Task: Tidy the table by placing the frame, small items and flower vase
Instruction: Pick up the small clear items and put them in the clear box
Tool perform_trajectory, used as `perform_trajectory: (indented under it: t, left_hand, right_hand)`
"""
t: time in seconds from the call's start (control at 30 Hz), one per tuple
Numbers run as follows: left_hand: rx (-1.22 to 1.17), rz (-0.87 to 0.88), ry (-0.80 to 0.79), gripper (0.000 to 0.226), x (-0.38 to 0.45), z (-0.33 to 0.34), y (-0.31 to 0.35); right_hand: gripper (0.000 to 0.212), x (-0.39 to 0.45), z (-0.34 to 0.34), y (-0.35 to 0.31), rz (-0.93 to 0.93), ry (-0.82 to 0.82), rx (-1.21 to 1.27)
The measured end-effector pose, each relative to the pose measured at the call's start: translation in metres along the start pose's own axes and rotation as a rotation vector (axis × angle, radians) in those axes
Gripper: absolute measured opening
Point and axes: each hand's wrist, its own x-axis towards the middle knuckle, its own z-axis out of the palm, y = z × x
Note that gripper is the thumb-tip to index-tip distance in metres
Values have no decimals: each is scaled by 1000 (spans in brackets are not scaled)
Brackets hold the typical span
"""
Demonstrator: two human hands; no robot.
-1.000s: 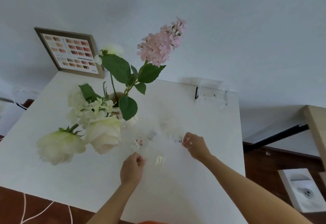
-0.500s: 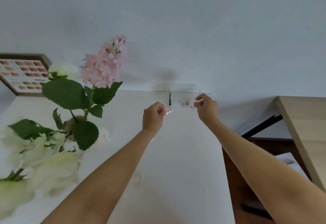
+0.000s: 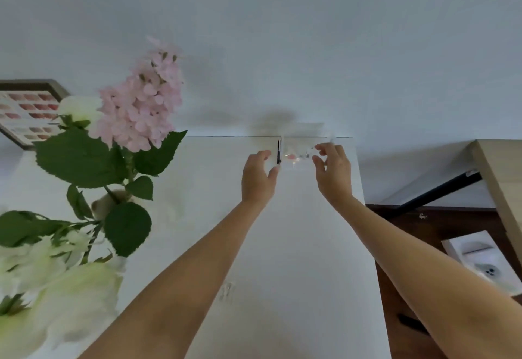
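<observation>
Both hands, left hand [image 3: 258,178] and right hand [image 3: 333,172], have spread their fingers, seemingly dropping the small items [image 3: 293,157] into the clear box [image 3: 303,144].

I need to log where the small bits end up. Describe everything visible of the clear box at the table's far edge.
The clear plastic box stands against the wall at the far edge of the white table, near its right corner. Its walls look transparent and glossy, with a dark vertical strip on its left end. Small reddish items show faintly inside; the blur hides details. The left hand and right hand hover open on either side; contact cannot be told.
</observation>
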Motion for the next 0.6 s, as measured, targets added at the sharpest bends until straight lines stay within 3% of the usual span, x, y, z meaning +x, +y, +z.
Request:
perform_trajectory:
  t: [0.17, 0.23, 0.33, 0.47, 0.6]
  left_hand:
    - [113, 37, 87, 33, -85, -21, -54]
    - [173, 3, 148, 33, -117, -32, -80]
    - [260, -194, 229, 37, -153, -54, -114]
    - [456, -355, 139, 49, -176, -79, -150]
    - [517, -328, 30, 41, -187, -93, -168]
  right_hand:
    - [13, -71, 44, -8, -151, -268, -22]
    - [21, -95, 63, -15, -183, -389, -68]
    - [44, -117, 88, -28, -318, -565, -291]
    - [45, -128, 109, -42, -427, -692, -525]
    - [38, -132, 113, -48, -429, -699, -579]
